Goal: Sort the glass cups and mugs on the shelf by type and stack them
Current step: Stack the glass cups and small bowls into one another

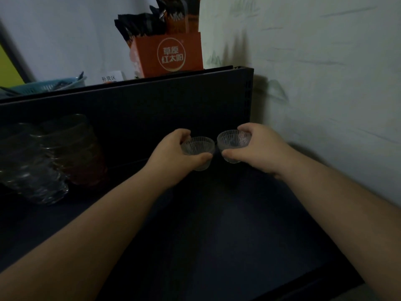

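While two small ribbed cups are being held side by side above the dark shelf, the sorting is looking partly done, in my judgement. At nine o'clock, stacks of glassware are already standing: a clear stack nearer the edge and a darker, reddish-tinted stack just behind it. The light is too dim to count pieces or tell cups from mugs there.

Near the centre, the left hand is curling its fingers and thumb round the left cup, gripping it by the wall. The right hand is pinching the right cup the same way, tilting its mouth slightly toward the camera. Their rims are nearly touching; both are looking empty. Being of one kind, they are probably waiting to be nested and set down as a new stack.

At twelve o'clock, on the upper ledge, an orange box is holding upright dark sachets. At ten o'clock, a blue basket is sitting with contents too blurred to name.
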`<control>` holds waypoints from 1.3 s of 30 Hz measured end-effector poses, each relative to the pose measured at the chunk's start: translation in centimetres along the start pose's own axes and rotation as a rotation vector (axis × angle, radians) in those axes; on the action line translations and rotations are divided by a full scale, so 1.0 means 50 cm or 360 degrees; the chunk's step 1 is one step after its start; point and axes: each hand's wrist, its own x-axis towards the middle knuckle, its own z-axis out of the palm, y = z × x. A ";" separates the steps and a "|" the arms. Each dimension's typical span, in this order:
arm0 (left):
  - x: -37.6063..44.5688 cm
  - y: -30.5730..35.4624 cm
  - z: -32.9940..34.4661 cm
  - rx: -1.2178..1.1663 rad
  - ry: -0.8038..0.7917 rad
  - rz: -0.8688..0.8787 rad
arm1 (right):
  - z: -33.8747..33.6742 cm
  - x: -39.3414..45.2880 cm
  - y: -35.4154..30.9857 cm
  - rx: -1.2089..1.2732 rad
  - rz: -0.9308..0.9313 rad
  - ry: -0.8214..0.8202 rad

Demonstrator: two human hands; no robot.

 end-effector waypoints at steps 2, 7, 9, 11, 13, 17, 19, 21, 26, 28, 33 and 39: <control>-0.005 -0.004 -0.006 -0.0034 -0.0033 -0.0016 | -0.011 -0.001 -0.011 0.0055 -0.0021 0.0114; -0.014 -0.005 -0.003 -0.0123 0.0016 -0.0051 | -0.029 -0.003 -0.083 0.0213 -0.0175 0.0154; -0.017 -0.003 -0.002 -0.0153 0.0026 -0.0063 | -0.015 -0.005 -0.109 0.0199 -0.0218 0.0096; -0.017 -0.008 -0.002 -0.0183 0.0003 -0.0079 | 0.005 -0.006 -0.122 0.0184 -0.0226 0.0055; -0.017 -0.017 -0.005 -0.0200 -0.0051 -0.0126 | 0.024 -0.004 -0.124 0.0171 -0.0224 0.0027; -0.017 -0.037 -0.010 -0.0150 -0.0152 -0.0198 | 0.049 -0.001 -0.118 0.0130 -0.0229 -0.0047; -0.023 -0.041 -0.019 -0.0143 -0.0172 -0.0217 | 0.059 -0.002 -0.116 0.0089 -0.0235 -0.0073; -0.037 -0.039 -0.036 -0.0037 -0.0183 -0.0221 | 0.068 -0.004 -0.115 0.0065 -0.0239 -0.0104; -0.100 -0.047 -0.092 0.0639 -0.0139 -0.0005 | 0.085 -0.008 -0.105 0.0054 -0.0227 -0.0115; -0.130 -0.055 -0.115 0.0830 -0.0093 0.0070 | 0.094 -0.010 -0.106 0.0023 -0.0233 -0.0118; -0.222 -0.075 -0.178 0.1080 0.0052 0.0058 | 0.124 -0.014 -0.137 0.0000 -0.0315 -0.0202; -0.316 -0.115 -0.240 0.1015 0.0169 -0.0181 | 0.186 0.000 -0.193 0.0071 -0.0340 -0.0265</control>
